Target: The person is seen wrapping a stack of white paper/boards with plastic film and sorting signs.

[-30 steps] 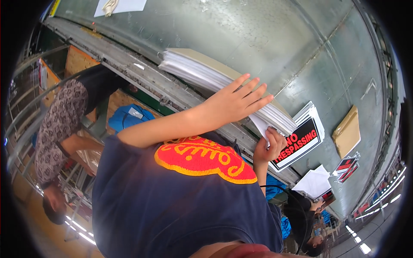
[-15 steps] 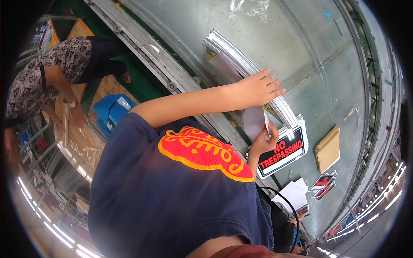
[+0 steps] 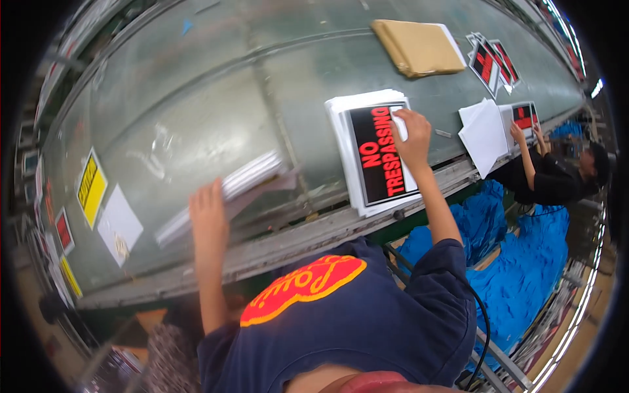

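Observation:
My left hand (image 3: 208,206) is blurred. Its fingers lie together over a thick stack of white-edged sheets (image 3: 252,175), which leans on its long side on the table. Under that stack shows a pale loose sheet, also smeared. To the right lies a pile of black, white and red warning signs (image 3: 373,154), slightly uneven at its edges. My right hand (image 3: 413,134) is at the pile's right side, fingers bent and closed at the edge of the top sign. Thumb and fingertips are partly hidden there.
A brown paper packet (image 3: 419,49) lies beyond the pile. Loose signs (image 3: 495,65) and white sheets (image 3: 485,134) lie further right, beside a co-worker (image 3: 557,167) handling signs. A yellow sign (image 3: 92,188) and a white sheet (image 3: 120,226) are at left. Blue plastic (image 3: 517,281) hangs below the table edge (image 3: 314,237).
My view has swung round to the right. My right hand has gone from a pale sheet beside the stack to the sign pile. My left hand remains at the stack.

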Motion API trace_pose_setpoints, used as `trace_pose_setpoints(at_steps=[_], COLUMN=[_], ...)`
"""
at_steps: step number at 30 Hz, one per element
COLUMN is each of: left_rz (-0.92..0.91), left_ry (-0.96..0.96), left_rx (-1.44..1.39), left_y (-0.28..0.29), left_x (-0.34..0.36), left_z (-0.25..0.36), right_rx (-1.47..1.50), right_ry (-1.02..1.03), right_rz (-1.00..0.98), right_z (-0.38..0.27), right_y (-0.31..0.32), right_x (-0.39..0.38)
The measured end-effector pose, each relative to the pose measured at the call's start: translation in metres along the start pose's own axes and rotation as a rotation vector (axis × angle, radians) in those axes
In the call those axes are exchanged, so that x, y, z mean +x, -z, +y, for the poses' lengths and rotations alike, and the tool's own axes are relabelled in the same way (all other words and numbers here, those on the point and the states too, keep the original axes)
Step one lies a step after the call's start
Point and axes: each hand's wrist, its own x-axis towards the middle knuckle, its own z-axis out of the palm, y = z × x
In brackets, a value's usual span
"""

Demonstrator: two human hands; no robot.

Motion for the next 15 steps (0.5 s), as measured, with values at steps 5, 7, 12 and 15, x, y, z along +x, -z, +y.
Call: trace_pose_setpoints(at_steps=[5, 7, 12, 15], left_rz=[-0.111, -0.167, -0.133, -0.195], left_ry=[0.153, 0.229, 0.305, 0.313], left_rx=[0.075, 0.09, 0.139, 0.161], left_y=[0.032, 0.027, 0.015, 0.012], left_x=[-0.009, -0.008, -0.004, -0.003], left_z=[0.004, 0.015, 0.032, 0.036], right_rx=[0.209, 0.222, -0.045, -0.149], right_ry=[-0.488, -0.57, -0.804, -0.954], right_rz=[0.116, 0.142, 0.246, 0.276], right_z=[0.209, 0.303, 0.481, 0.535], right_y=[-0.032, -0.053, -0.107, -0.128], right_x=[0.038, 0.051, 0.094, 0.127])
